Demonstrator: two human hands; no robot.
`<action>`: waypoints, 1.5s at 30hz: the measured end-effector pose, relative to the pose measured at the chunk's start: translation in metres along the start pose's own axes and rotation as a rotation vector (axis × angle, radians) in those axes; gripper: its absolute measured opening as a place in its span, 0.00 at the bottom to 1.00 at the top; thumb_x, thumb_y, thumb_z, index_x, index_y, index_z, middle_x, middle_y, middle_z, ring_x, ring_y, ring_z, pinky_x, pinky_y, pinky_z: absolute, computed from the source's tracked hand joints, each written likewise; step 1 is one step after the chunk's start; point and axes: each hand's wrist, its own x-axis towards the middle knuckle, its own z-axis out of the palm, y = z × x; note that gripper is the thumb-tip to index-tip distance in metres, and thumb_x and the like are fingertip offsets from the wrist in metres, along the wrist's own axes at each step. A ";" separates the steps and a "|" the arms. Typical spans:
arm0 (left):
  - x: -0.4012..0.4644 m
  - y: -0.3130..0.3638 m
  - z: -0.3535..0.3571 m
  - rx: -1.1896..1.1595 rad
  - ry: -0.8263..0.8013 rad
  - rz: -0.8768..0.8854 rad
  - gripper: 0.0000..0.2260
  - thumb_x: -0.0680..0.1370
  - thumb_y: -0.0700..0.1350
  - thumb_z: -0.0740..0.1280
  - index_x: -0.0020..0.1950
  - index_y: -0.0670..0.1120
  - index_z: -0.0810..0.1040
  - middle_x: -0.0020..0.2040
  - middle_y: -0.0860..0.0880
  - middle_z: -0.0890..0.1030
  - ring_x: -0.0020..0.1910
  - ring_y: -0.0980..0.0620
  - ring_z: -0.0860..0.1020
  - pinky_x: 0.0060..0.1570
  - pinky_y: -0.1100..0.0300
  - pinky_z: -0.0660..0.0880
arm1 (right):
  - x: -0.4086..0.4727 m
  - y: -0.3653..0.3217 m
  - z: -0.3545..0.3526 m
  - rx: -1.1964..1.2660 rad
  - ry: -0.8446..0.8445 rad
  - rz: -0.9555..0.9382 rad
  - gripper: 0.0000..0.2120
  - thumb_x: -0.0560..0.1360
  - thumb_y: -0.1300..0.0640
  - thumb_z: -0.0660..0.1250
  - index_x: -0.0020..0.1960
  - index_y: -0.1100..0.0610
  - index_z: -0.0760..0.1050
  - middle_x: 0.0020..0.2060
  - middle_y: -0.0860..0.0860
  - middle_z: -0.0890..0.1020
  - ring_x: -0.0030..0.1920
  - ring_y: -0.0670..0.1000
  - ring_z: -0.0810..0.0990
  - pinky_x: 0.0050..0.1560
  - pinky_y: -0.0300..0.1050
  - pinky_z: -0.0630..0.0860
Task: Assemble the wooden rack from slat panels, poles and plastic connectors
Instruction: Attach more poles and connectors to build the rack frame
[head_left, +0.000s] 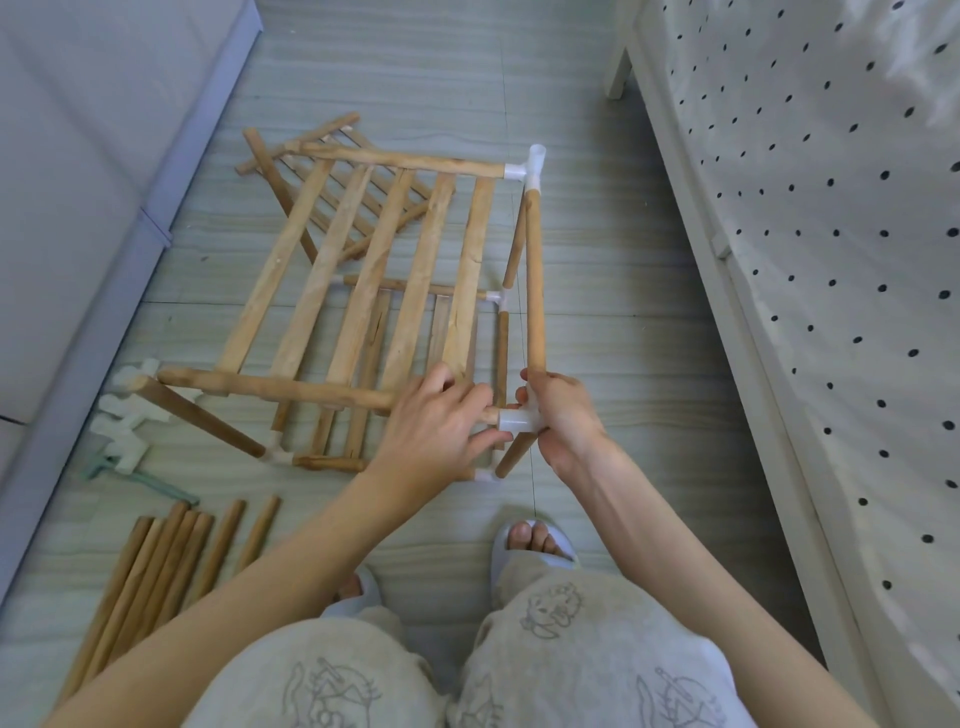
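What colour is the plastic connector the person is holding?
White, slightly translucent: the plastic connector shows best in the head view, between both hands.

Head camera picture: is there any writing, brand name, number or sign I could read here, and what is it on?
No readable text anywhere in this view.
Trousers: line-drawn cartoon figures only, no letters that can be made out.
Bedding: plain dark dots, no words.
Slat panel, poles and plastic connector: no labels, stamps or numbers visible.
Slippers: no visible brand.
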 end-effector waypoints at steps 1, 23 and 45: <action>-0.001 0.000 0.002 -0.006 0.010 -0.003 0.17 0.70 0.58 0.65 0.36 0.43 0.76 0.30 0.50 0.75 0.35 0.47 0.73 0.30 0.60 0.67 | 0.000 0.000 0.000 0.002 0.003 0.001 0.12 0.80 0.63 0.54 0.39 0.59 0.69 0.31 0.52 0.69 0.31 0.49 0.69 0.33 0.41 0.69; -0.002 0.010 0.003 -0.050 0.131 -0.089 0.11 0.65 0.50 0.70 0.35 0.43 0.76 0.30 0.49 0.73 0.37 0.54 0.63 0.33 0.66 0.61 | -0.009 0.001 0.003 0.031 0.089 -0.009 0.13 0.78 0.64 0.56 0.35 0.57 0.67 0.29 0.51 0.67 0.29 0.48 0.65 0.28 0.38 0.63; -0.009 -0.048 -0.021 0.173 -0.236 0.123 0.21 0.75 0.59 0.54 0.41 0.44 0.79 0.38 0.50 0.77 0.42 0.47 0.75 0.42 0.57 0.64 | 0.024 -0.006 -0.007 -0.106 -0.124 0.034 0.13 0.77 0.50 0.62 0.37 0.55 0.70 0.22 0.46 0.73 0.30 0.48 0.70 0.37 0.43 0.67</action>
